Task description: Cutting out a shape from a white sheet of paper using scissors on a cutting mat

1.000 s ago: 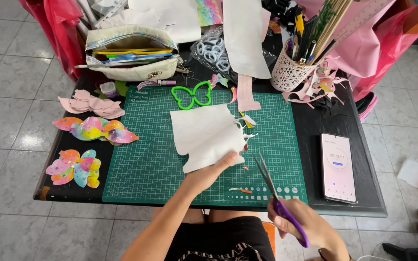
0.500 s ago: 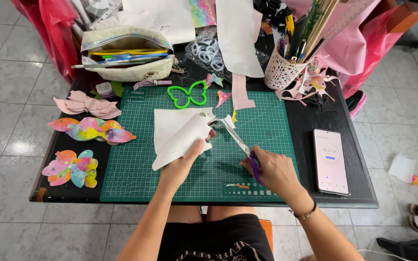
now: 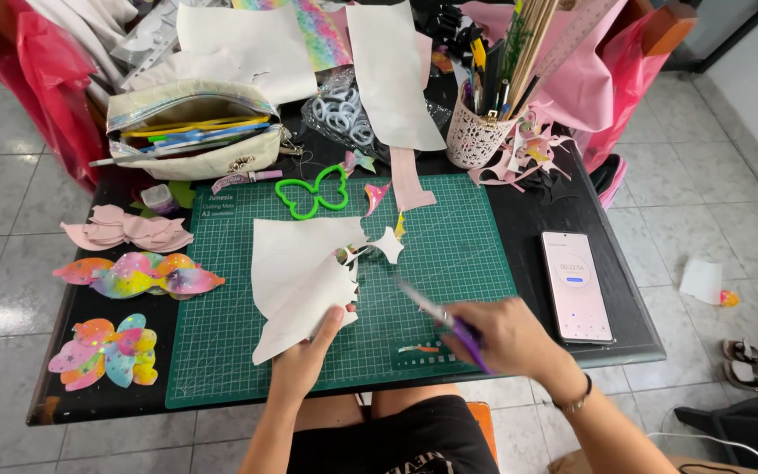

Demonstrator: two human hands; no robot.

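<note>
Looking down from a head-worn camera, a seated person works at a black table [image 3: 528, 219] covered by a green cutting mat [image 3: 449, 254]. Their left hand [image 3: 304, 360] pinches the lower edge of a white sheet of paper [image 3: 296, 272], thumb on top, lifting that corner slightly off the mat; the sheet lies left of the mat's centre, and its right edge is cut into a jagged, scalloped outline. Their right hand [image 3: 502, 333] is closed around the purple handle of a pair of scissors [image 3: 436, 312], whose blades point up and left toward the paper but stand apart from it, blurred by motion. A small white cut-out piece [image 3: 388, 246] lies just beside the paper's right edge. Near the mat's top edge sits a green butterfly-shaped outline [image 3: 313, 195]. Off the mat to the left lie pink [image 3: 125, 230] and rainbow-coloured butterfly shapes [image 3: 138, 274]. A smartphone [image 3: 576, 285] with a lit screen rests on the table to the right. Behind are a white holder of pens [image 3: 471, 136] and an open pouch [image 3: 190, 132].
</note>
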